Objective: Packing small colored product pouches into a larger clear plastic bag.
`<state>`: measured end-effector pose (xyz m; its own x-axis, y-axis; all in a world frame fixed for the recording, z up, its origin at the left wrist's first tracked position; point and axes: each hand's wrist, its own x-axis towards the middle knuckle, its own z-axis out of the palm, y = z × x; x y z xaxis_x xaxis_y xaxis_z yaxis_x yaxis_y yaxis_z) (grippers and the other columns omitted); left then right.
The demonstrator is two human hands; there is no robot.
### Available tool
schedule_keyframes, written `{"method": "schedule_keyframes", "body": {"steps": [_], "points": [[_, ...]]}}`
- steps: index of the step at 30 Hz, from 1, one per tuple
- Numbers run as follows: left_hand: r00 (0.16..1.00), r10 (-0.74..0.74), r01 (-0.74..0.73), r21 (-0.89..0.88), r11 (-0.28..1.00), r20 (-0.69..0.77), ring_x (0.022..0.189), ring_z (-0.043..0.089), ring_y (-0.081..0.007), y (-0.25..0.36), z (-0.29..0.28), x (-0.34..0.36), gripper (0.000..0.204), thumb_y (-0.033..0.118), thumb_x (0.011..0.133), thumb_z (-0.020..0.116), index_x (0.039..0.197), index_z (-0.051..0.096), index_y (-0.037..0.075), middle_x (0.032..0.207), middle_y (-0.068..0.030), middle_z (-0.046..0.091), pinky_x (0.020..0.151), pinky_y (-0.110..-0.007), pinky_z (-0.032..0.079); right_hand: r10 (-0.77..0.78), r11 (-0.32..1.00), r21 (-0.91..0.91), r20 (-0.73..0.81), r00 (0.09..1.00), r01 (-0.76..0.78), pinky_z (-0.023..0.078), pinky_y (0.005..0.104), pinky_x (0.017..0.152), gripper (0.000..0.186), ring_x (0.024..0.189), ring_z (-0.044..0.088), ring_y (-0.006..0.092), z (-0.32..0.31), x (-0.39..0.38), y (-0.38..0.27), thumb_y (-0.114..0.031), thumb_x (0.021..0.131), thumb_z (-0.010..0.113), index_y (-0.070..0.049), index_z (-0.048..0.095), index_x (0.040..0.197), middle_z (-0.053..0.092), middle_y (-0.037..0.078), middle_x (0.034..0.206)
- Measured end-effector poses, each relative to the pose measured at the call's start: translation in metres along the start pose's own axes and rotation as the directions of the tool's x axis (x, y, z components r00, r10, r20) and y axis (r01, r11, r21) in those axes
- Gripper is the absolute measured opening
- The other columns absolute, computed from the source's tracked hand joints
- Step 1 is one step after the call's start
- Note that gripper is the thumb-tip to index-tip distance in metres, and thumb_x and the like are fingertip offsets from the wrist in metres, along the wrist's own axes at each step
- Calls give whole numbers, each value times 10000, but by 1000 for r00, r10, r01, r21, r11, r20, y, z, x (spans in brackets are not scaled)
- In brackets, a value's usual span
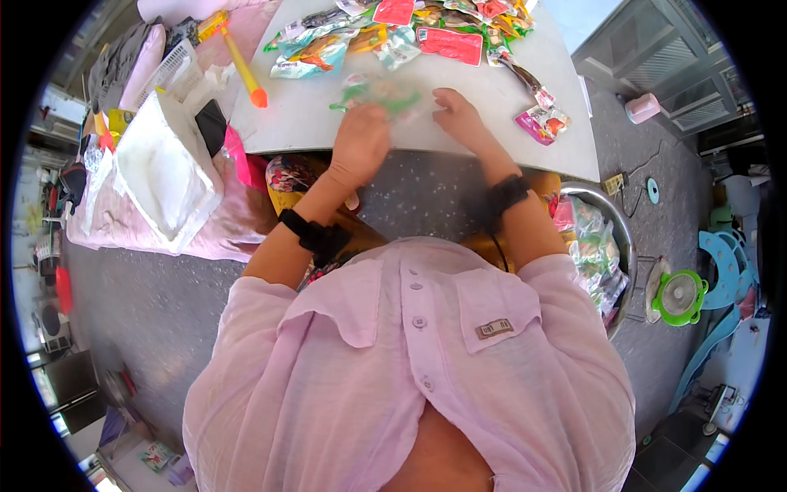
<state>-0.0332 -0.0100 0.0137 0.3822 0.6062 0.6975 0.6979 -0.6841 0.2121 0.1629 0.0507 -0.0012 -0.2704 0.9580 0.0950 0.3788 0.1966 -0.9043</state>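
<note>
Over the near part of the white table (508, 107), a clear-and-green plastic packet (379, 95) is smeared by motion. My left hand (361, 141) is closed on its near edge, with the back of the hand toward me. Just right of the packet is my right hand (457, 117); its thumb and fingers are apart and I see nothing held between them. Beyond both hands lies a pile of colourful snack packets (328, 51), with a red packet (449, 46) among them. A pink-and-purple packet (543, 125) lies near the table's right edge.
A round metal basin (627, 246) of packets stands right of me. At the left, a white foam box (168, 168), a dark phone (211, 127) and a white basket (168, 70) rest on a pink cloth. An orange-tipped yellow stick (243, 70) lies at the table's left.
</note>
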Motion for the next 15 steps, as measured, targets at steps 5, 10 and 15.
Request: {"method": "schedule_keyframes", "body": {"steps": [5,10,15], "points": [[976,-142,118,-148,982,-163,766,491,-268,-19,-14,28,151,86,706,451,834,498,22,810,-121,510,695,-329,389,-42,996,84,100,994,34,395,269,701,397,839,485,190,-14,11,-27,-128,647,552,-10,446,1011,503,121,921],[811,-572,515,-617,595,126,597,449,-92,-30,-33,67,169,157,760,436,778,510,7,653,-16,490,532,-211,360,-150,986,-49,131,980,157,403,256,659,467,806,482,166,-22,13,-59,-206,641,589,-16,431,1037,502,90,899],[732,-597,450,-891,61,329,588,405,-64,-25,-39,81,96,124,744,468,708,468,35,653,-1,467,501,-197,322,-310,946,-106,-34,950,305,365,204,615,177,694,458,87,-39,13,-65,-147,712,533,-34,514,847,496,5,726]]}}
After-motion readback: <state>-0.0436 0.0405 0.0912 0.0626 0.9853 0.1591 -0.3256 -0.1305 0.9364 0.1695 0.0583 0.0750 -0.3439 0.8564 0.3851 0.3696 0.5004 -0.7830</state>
